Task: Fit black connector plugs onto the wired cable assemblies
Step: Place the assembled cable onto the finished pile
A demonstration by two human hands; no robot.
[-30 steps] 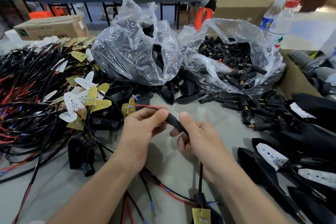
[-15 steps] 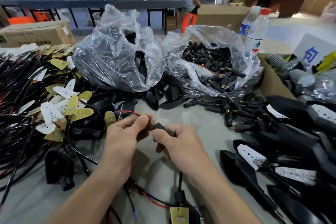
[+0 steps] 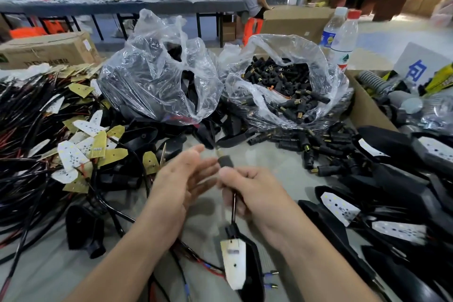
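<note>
One plug in hand: a black connector plug (image 3: 226, 162) is sitting just above the middle of the view, over the grey tabletop (image 3: 282, 171). A short brass tip (image 3: 217, 152) is poking out of its far end.
Right grip: the right grip (image 3: 255, 193) is wrapping thumb and fingers around the plug's lower part, pinching it firmly.
Cable: a thin black cable (image 3: 234, 206) is running down out of the right grip. It is leading to a black housing carrying a white LED board (image 3: 232, 265) near the bottom edge.
Left grip: the left grip (image 3: 181, 179) is hovering just beside the plug, fingers straight and spread, holding nothing. It is blurring, so contact with the brass tip cannot be told.
Step, as a judgement: the plug is probably being seated on the cable end, or being checked.
Doing it well: this is calling for keeping the plug in line with the cable and pushing straight, not sideways. Supporting the thin cable right behind the plug is guarding against kinking, and looking at the brass tip is confirming it is sitting centred.
Loose ends: blue-sleeved terminals (image 3: 269, 285) are lying beside the housing and are worth keeping clear of the working cable.
Supply: a clear bag of plugs (image 3: 282, 86) is standing behind the hands, with spilled plugs (image 3: 318, 147) lying near on the right.
Surroundings: a wire pile (image 3: 24, 130) is filling the left side.
</note>
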